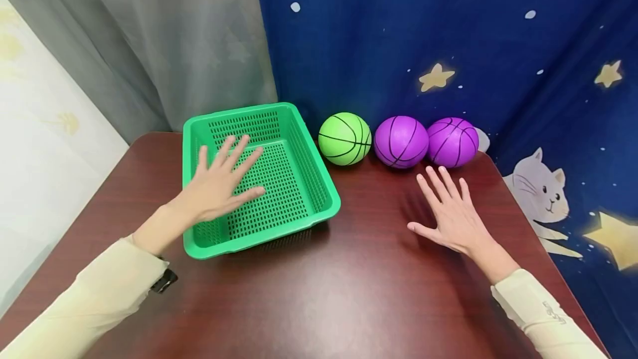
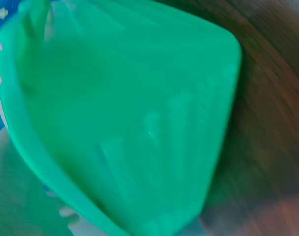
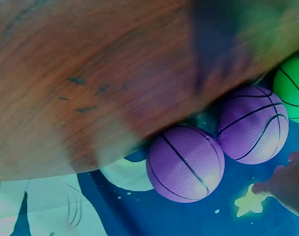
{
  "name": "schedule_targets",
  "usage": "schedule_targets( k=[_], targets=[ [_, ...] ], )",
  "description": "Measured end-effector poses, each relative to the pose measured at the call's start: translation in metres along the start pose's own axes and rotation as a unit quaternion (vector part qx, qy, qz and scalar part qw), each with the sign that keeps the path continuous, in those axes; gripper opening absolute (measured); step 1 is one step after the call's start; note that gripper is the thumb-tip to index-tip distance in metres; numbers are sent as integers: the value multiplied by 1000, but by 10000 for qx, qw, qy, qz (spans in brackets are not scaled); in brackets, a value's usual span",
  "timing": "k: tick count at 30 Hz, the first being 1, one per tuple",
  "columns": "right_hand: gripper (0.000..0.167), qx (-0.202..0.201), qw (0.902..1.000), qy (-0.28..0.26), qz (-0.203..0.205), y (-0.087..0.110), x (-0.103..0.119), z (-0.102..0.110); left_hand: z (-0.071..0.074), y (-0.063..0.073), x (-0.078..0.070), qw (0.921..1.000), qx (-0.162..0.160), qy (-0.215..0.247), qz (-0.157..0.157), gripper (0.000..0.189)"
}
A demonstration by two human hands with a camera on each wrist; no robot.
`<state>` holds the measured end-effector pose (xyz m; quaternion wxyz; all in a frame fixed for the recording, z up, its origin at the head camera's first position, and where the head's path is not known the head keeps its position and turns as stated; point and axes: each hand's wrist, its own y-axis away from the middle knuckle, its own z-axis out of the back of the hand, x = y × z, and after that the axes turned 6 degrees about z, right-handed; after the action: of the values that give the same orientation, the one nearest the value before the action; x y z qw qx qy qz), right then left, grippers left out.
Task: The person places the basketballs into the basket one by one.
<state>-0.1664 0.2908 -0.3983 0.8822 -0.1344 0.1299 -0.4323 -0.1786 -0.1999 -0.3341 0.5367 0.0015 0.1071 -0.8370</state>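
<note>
My left hand (image 1: 214, 184), fingers spread, is over the green plastic basket (image 1: 326, 204) and holds nothing. The basket's slotted floor and walls show, with no object inside. In the left wrist view the basket (image 2: 115, 83) fills most of the picture, blurred. My right hand (image 1: 456, 215) is spread too, in front of the balls and holding nothing. Beyond its fingertips lies a purple basketball (image 1: 452, 143), with a second purple basketball (image 1: 401, 142) on its left. Left of that one is a green basketball (image 1: 345, 139), near the basket. Part of my right hand (image 3: 287, 189) shows in the right wrist view.
The brown wooden table (image 1: 329, 292) carries the basket and balls. Behind its back edge hangs a blue curtain (image 1: 359, 43) with stars and a cat figure. A grey curtain (image 1: 199, 43) hangs at the back left. A black strap (image 1: 164, 280) shows at my left cuff.
</note>
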Motion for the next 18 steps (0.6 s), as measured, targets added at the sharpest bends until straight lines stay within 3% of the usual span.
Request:
schedule_targets(
  k=[2, 4, 7, 9, 12, 18],
  targets=[
    [98, -7, 10000, -26, -26, 1, 0, 0, 4, 5, 11, 9982, -211, 234, 512, 76],
    [97, -5, 10000, -51, -73, 3, 0, 0, 4, 11, 24, 9905, -501, 679, 1085, 74],
    [97, 9, 9998, -107, -147, 5, -1, 1, -1, 21, 46, 9678, -785, 1436, 1910, 75],
    [96, 31, 9997, -157, -165, 6, 0, 1, -8, 27, 57, 9517, -758, 1887, 2300, 78],
    [96, 73, 9996, -223, -177, 6, 1, 0, -17, 33, 68, 9348, -529, 2350, 2611, 83],
    [94, 107, 9994, -264, -217, 8, 5, -1, -23, 39, 74, 9026, 153, 3267, 2800, 82]
  ],
)
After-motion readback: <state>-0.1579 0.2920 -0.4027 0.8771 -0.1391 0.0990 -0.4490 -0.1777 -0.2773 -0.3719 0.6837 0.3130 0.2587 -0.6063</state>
